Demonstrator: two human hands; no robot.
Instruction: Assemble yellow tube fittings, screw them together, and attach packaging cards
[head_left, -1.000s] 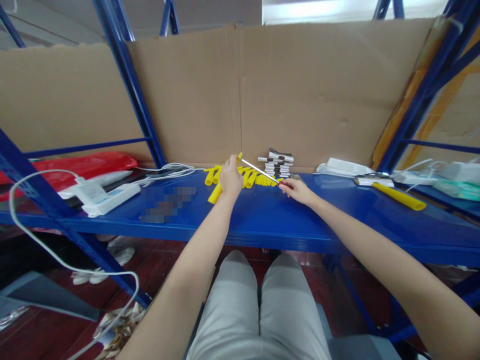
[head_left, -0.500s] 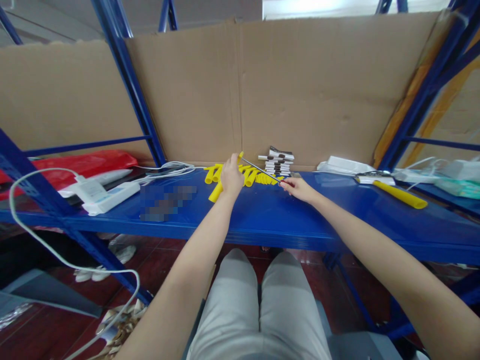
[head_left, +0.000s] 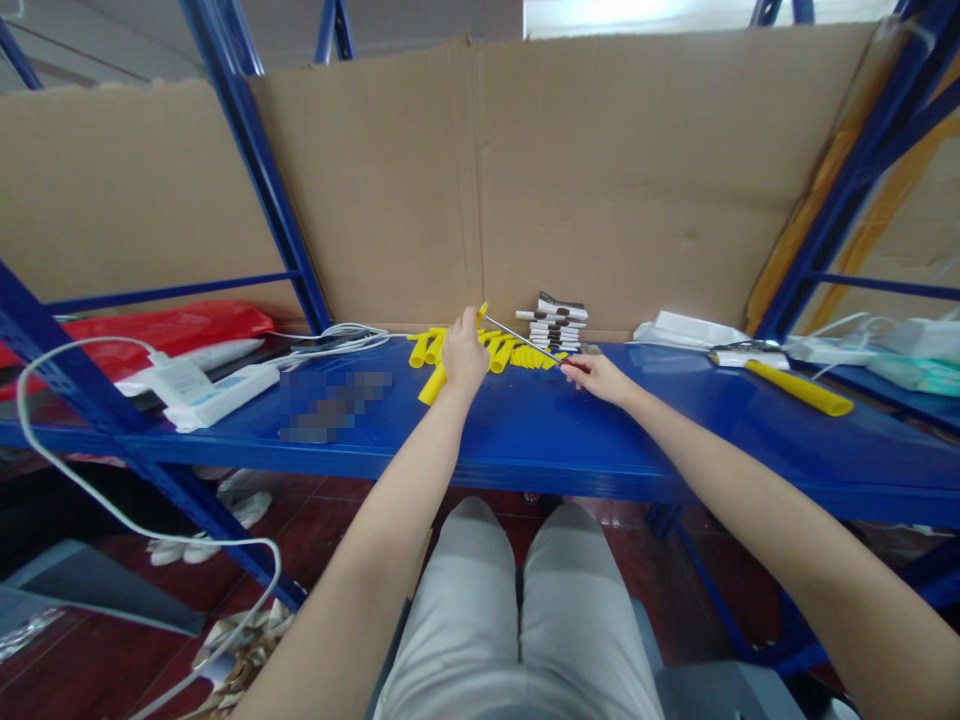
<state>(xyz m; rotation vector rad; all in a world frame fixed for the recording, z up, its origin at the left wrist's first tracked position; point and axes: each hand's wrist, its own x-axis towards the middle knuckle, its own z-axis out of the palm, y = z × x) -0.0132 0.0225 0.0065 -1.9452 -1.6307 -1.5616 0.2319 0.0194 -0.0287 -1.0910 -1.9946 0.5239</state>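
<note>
My left hand (head_left: 465, 350) is closed around a yellow tube (head_left: 433, 385), whose lower end sticks out toward the shelf's front edge; its tip shows above my fingers. From that tip a long thin metal rod (head_left: 521, 336) slants down to my right hand (head_left: 596, 377), which pinches its near end. Whether the rod enters the tube or only touches it, I cannot tell. Several yellow tubes (head_left: 498, 358) lie behind and beside my left hand. Smaller yellow pieces (head_left: 531, 357) sit in a row below the rod.
A stack of white and dark folded pieces (head_left: 556, 325) stands against the cardboard panel (head_left: 600, 180). At right, a long yellow tube (head_left: 802, 388) lies by a clipboard (head_left: 750, 355). A white power strip (head_left: 221, 396) with cables rests at left on the blue shelf (head_left: 600, 440).
</note>
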